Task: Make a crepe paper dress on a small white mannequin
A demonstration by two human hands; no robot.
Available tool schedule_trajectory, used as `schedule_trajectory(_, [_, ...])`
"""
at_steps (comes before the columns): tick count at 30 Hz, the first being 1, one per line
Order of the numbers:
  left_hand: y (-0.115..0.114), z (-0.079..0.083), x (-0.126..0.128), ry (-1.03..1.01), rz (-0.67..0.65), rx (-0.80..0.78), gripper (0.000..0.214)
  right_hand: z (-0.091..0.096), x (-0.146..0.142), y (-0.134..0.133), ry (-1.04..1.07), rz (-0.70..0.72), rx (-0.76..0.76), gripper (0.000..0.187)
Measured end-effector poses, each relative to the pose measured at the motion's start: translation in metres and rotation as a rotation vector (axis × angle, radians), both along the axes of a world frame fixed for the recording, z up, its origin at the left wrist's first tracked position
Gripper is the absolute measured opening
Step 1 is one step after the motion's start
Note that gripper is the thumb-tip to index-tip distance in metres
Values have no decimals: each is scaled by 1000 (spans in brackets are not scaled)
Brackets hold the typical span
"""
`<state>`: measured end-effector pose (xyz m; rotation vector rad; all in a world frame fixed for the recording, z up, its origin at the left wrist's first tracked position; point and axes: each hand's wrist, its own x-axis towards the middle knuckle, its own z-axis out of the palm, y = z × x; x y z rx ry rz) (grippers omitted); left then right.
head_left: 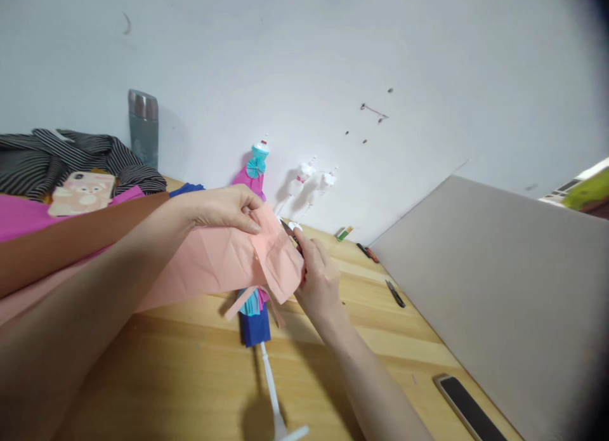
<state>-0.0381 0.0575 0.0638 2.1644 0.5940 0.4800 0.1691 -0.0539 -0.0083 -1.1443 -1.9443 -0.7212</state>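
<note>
My left hand [233, 209] pinches the folded end of a long strip of salmon-pink paper [204, 260], thumb on top. The paper runs back toward the lower left under my left forearm. At the paper's right edge, my right hand [318, 269] is closed around dark-handled scissors [290, 230], mostly hidden behind the paper. Below the paper is a white plastic stick [269, 377] with a blue paper wrap [255, 327] and turquoise and magenta frills at its top. A thin pink cut strip [240, 301] hangs there.
Against the wall lean a magenta-and-turquoise decorated stick [257, 168] and two white ones. A grey bottle [144, 130], striped cloth [71, 158] and a patterned phone [83, 193] lie left. A utility knife [394, 294] and another phone [469, 406] lie right, beside a grey panel [499, 269].
</note>
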Motion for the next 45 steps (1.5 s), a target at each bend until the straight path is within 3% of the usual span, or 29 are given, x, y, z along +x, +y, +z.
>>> schedule_trajectory(12, [1, -3, 0, -22, -24, -37, 17, 21, 0, -7, 185, 143, -186, 41])
schedule_trajectory(27, [-2, -1, 2, 27, 2, 32, 15, 16, 0, -6, 46, 101, -72, 46])
schedule_trajectory(38, [-1, -2, 3, -33, -85, -80, 20, 9, -2, -5, 38, 69, -30, 57])
schedule_trajectory(45, [0, -4, 2, -40, -70, -18, 12, 8, -2, -4, 44, 76, -20, 58])
